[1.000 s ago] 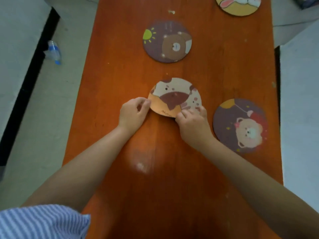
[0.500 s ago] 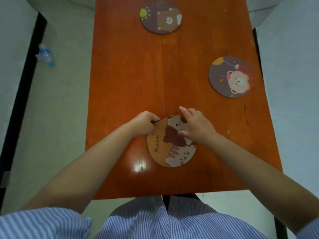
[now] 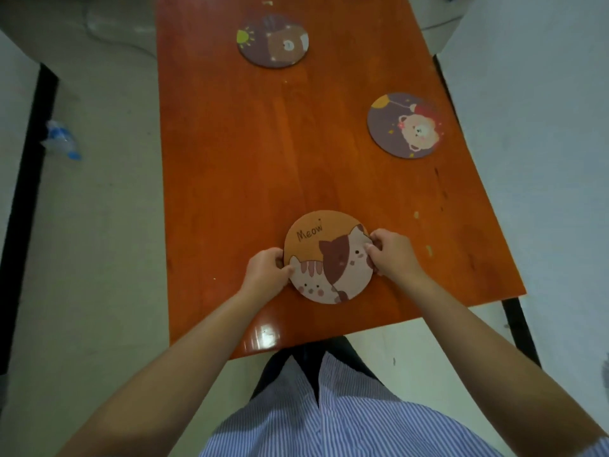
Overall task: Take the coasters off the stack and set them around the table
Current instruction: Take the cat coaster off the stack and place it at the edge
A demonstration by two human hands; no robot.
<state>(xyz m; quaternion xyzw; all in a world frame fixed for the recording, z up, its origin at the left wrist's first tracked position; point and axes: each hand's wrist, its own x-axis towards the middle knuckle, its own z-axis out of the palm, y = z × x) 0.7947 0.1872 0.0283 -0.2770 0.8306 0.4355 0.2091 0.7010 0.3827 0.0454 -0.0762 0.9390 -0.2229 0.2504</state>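
An orange round coaster with cats and the word "Meow" [image 3: 328, 255] lies flat near the front edge of the orange-brown table [image 3: 263, 153]. My left hand [image 3: 267, 271] pinches its left rim and my right hand [image 3: 393, 253] pinches its right rim. A purple coaster with a pink bear and a balloon [image 3: 404, 125] lies at the right side. Another purple coaster with a brown bear and a sun [image 3: 273, 40] lies farther back, near the middle.
The table is narrow, with pale floor on both sides. A crumpled plastic bottle [image 3: 61, 140] lies on the floor at the left. A black table leg [image 3: 520, 328] shows at the front right. My striped shirt fills the bottom of the view.
Both hands have brought the cat coaster from the table's middle toward the front edge and turned it so "Meow" reads upright. The view has tilted down toward me.
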